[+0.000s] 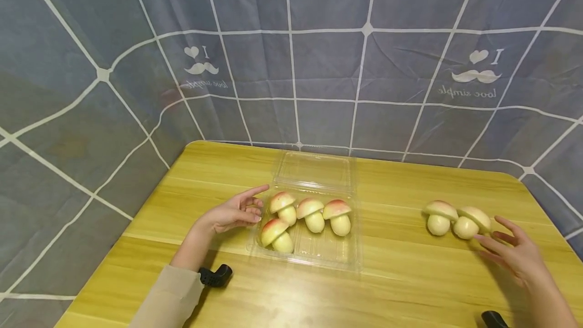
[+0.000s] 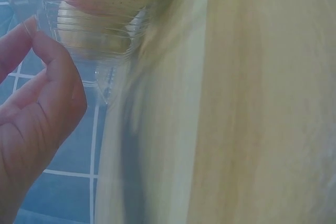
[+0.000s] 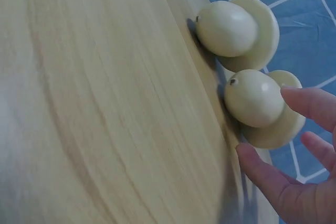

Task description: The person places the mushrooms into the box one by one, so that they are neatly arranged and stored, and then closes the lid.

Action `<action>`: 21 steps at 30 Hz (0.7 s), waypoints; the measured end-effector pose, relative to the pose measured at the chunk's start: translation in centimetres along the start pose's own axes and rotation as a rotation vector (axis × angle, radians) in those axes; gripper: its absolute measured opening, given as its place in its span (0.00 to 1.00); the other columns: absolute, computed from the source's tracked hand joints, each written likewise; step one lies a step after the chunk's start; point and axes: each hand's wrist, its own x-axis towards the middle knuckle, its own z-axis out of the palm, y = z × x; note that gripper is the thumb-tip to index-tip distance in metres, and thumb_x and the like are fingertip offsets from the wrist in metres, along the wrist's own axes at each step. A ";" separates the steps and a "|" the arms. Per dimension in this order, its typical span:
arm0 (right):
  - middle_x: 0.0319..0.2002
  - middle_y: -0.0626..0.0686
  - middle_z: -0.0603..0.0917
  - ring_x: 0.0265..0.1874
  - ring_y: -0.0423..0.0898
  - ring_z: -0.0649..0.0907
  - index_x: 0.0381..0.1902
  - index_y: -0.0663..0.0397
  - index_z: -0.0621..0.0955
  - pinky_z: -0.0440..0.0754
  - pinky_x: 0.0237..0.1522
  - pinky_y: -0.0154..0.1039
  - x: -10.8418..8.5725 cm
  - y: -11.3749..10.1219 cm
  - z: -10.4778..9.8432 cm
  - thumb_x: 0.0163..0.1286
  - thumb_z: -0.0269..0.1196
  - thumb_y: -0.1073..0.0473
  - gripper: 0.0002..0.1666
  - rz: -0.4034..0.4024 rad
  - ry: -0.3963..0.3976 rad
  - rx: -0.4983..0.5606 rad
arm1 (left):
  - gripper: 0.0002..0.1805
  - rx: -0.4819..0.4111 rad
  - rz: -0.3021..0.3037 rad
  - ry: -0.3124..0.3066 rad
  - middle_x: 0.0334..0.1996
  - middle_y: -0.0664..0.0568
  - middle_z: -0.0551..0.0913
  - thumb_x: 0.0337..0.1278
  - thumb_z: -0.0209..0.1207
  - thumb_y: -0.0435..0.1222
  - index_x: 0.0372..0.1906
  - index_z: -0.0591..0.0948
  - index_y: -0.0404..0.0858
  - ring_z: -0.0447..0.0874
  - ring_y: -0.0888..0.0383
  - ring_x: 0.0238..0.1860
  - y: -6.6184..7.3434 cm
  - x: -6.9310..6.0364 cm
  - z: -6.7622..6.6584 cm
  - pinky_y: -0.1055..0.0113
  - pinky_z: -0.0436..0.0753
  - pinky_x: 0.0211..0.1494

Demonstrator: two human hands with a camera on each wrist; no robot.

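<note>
The right hand (image 1: 516,259) is spread beside the nearer of two mushrooms (image 1: 468,227) on the desk (image 1: 401,277), not gripping it; picking it up looks like the step in hand. Four more mushrooms (image 1: 314,221) sit in the clear box (image 1: 323,248), whose lid (image 1: 314,170) is folded back. The left hand (image 1: 232,212) is at the box's left edge; whether it pinches the rim I cannot tell. The next move probably calls for closing the right thumb and fingers round that mushroom

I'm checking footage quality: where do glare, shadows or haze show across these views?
Head view: a bright glare patch on the near tabletop; left wrist view: hazy, washed-out, a dark shadow running along the tabletop; right wrist view: dim, shadows beside the two mushroom-shaped pieces.
</note>
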 end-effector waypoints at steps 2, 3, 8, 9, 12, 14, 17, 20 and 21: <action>0.48 0.57 0.57 0.31 0.35 0.80 0.63 0.31 0.59 0.83 0.34 0.35 0.2 -0.1 0.3 0.60 0.62 0.73 0.43 0.017 0.008 -0.033 | 0.46 0.003 0.000 0.002 0.42 0.51 0.66 0.54 0.53 0.18 0.74 0.43 0.38 0.72 0.63 0.36 0.1 0.0 0.0 0.72 0.77 0.38; 0.48 0.59 0.57 0.31 0.35 0.80 0.65 0.32 0.58 0.83 0.34 0.35 0.3 -0.1 0.4 0.59 0.62 0.73 0.45 0.021 0.009 -0.043 | 0.46 0.007 0.000 0.002 0.42 0.50 0.66 0.54 0.53 0.18 0.74 0.43 0.38 0.72 0.63 0.37 0.1 0.0 0.0 0.72 0.77 0.38; 0.49 0.62 0.54 0.31 0.35 0.79 0.69 0.36 0.53 0.83 0.35 0.35 1.1 -0.3 1.1 0.59 0.64 0.72 0.49 0.041 0.009 -0.068 | 0.46 0.018 -0.003 0.008 0.43 0.49 0.65 0.54 0.53 0.18 0.74 0.43 0.38 0.72 0.63 0.37 0.3 -0.3 0.0 0.72 0.77 0.38; 0.49 0.62 0.54 0.31 0.35 0.78 0.69 0.36 0.54 0.83 0.35 0.36 1.2 -0.3 1.2 0.59 0.63 0.72 0.49 0.043 0.007 -0.073 | 0.46 0.019 -0.004 0.010 0.43 0.49 0.65 0.54 0.53 0.18 0.74 0.43 0.38 0.73 0.63 0.37 0.4 -0.3 -0.1 0.72 0.77 0.38; 0.47 0.61 0.56 0.30 0.35 0.79 0.64 0.34 0.58 0.83 0.34 0.36 1.5 -0.3 1.4 0.59 0.63 0.72 0.44 0.043 0.012 -0.074 | 0.46 0.018 -0.008 0.012 0.43 0.49 0.65 0.54 0.54 0.19 0.74 0.43 0.38 0.73 0.62 0.37 0.4 -0.2 -0.1 0.72 0.77 0.39; 0.46 0.61 0.58 0.29 0.36 0.79 0.62 0.34 0.59 0.83 0.33 0.36 1.5 -0.3 1.5 0.59 0.63 0.72 0.42 0.041 0.016 -0.084 | 0.46 0.017 -0.010 0.006 0.42 0.49 0.65 0.54 0.54 0.19 0.74 0.43 0.38 0.73 0.62 0.37 0.3 -0.2 -0.1 0.72 0.77 0.39; 0.45 0.60 0.59 0.29 0.35 0.79 0.61 0.34 0.60 0.83 0.32 0.35 1.6 -0.5 1.7 0.58 0.64 0.71 0.41 0.045 0.028 -0.097 | 0.46 0.011 -0.010 -0.007 0.42 0.50 0.65 0.54 0.53 0.19 0.74 0.42 0.38 0.72 0.63 0.37 0.2 -0.1 -0.1 0.73 0.77 0.39; 0.47 0.62 0.58 0.28 0.34 0.79 0.63 0.34 0.58 0.83 0.32 0.34 1.6 -0.8 2.1 0.58 0.65 0.70 0.43 0.048 0.035 -0.139 | 0.46 0.004 -0.007 -0.007 0.42 0.50 0.65 0.54 0.53 0.19 0.74 0.43 0.38 0.72 0.63 0.36 0.1 -0.1 0.0 0.73 0.76 0.37; 0.47 0.63 0.58 0.28 0.34 0.79 0.63 0.34 0.58 0.83 0.32 0.34 1.6 -0.9 2.2 0.58 0.65 0.69 0.43 0.051 0.037 -0.147 | 0.46 0.002 -0.006 -0.004 0.42 0.50 0.65 0.54 0.53 0.19 0.74 0.43 0.38 0.72 0.63 0.36 0.1 0.0 0.0 0.73 0.76 0.37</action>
